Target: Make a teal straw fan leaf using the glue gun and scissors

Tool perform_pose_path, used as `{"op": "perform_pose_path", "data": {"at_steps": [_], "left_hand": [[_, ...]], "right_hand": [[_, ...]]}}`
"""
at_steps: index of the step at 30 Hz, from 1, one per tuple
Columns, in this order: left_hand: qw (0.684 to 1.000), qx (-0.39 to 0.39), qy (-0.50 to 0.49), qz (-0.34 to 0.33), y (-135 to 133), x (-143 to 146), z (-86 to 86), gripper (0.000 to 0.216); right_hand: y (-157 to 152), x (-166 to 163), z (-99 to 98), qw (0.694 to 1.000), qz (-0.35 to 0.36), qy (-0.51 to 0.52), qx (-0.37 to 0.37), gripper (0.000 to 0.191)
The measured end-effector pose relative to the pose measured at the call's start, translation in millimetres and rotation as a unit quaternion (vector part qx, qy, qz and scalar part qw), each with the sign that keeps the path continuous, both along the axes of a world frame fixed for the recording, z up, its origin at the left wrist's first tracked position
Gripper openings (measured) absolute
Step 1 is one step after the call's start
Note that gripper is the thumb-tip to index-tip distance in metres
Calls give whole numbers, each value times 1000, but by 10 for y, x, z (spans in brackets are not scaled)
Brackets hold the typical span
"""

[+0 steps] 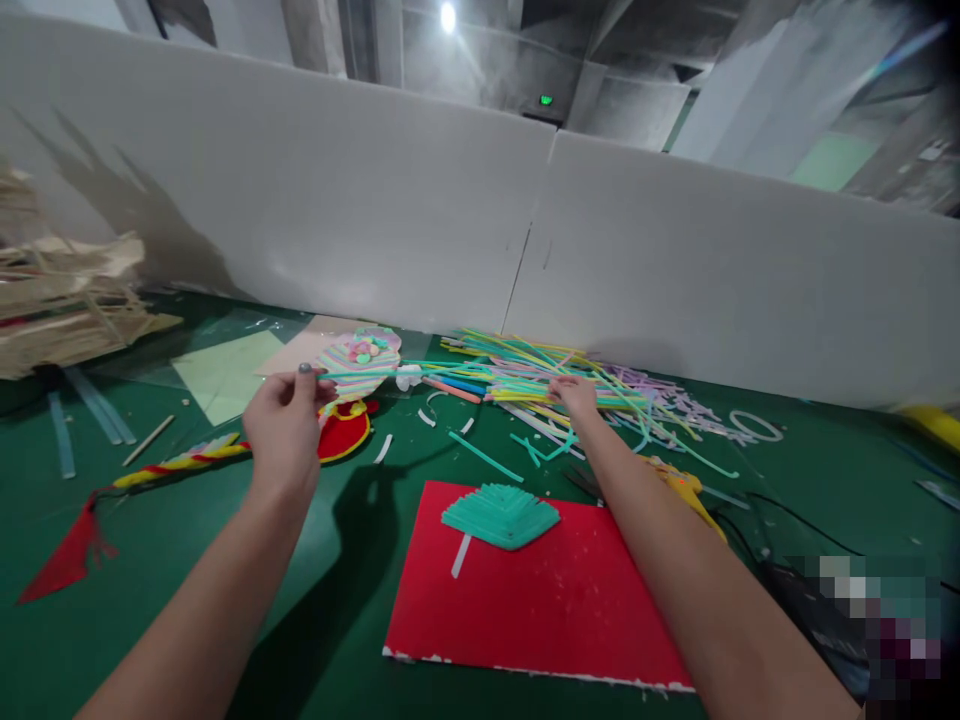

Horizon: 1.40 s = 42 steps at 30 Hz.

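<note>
My left hand [285, 425], at left centre, is pinched on the ends of thin teal straws [450, 369] that stretch right towards a heap. Into that heap of multicoloured straws [525, 350] reaches my right hand [576, 393], its fingers closed on some of them. A teal leaf-like piece made of folded strips [502, 515] lies on a red board [540, 610] in front of me, with a short white strip [461, 556] beside it. Behind my left hand rests a pastel striped shape with small flowers [364, 355].
A yellow-handled glue gun [679, 482] lies beyond my right forearm. Left are a red-and-yellow twisted rod [184, 465] with a red tassel [67, 555], pale green paper [229, 375] and a wooden model [60, 290]. A white partition [360, 200] stands behind; straw scraps [486, 456] are scattered.
</note>
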<state>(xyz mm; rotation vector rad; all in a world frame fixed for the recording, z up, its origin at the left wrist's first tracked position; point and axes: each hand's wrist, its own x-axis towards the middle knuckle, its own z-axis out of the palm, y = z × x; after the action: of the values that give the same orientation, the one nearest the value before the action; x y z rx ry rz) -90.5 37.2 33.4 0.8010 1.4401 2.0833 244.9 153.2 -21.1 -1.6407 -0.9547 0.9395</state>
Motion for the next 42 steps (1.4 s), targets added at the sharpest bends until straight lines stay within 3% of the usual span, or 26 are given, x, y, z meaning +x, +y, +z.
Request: {"op": "perform_pose_path", "data": {"at_steps": [4, 7, 12, 14, 16, 19, 23, 29, 32, 37, 42], "left_hand": [[997, 35, -29, -69, -169, 269, 11, 27], [988, 38, -43, -145, -311, 545, 5, 28], [967, -45, -2, -251, -577, 872, -76, 28], [952, -75, 41, -294, -664, 945, -129, 26], [935, -97, 84, -331, -724, 994, -190, 25], [912, -123, 128, -369, -765, 1035, -289, 27], [905, -137, 140, -376, -766, 1048, -403, 30], [930, -154, 82, -324, -745, 979, -430, 33], [941, -154, 64, -296, -716, 929, -405, 33], [948, -162, 58, -266, -661, 888, -411, 37], [943, -166, 45, -285, -659, 891, -432, 40]], "right_hand": [[-199, -86, 87, 999, 26, -14, 35, 33], [-552, -176, 191, 996, 74, 5, 48, 24], [-1421, -267, 350, 971, 214, 103, 21, 38], [-1719, -249, 365, 943, 277, 184, 13, 47], [-1926, -196, 337, 921, 300, 249, 31, 45], [-2073, -85, 235, 914, 298, 269, 52, 40], [-2116, 16, 98, 921, 304, 237, 54, 44], [-2156, 18, 82, 938, 329, 98, 43, 27], [-2167, 30, 89, 930, 347, 102, 59, 26], [-2200, 44, 84, 913, 385, 131, 42, 41], [-2255, -9, 108, 887, 433, 158, 11, 37]]}}
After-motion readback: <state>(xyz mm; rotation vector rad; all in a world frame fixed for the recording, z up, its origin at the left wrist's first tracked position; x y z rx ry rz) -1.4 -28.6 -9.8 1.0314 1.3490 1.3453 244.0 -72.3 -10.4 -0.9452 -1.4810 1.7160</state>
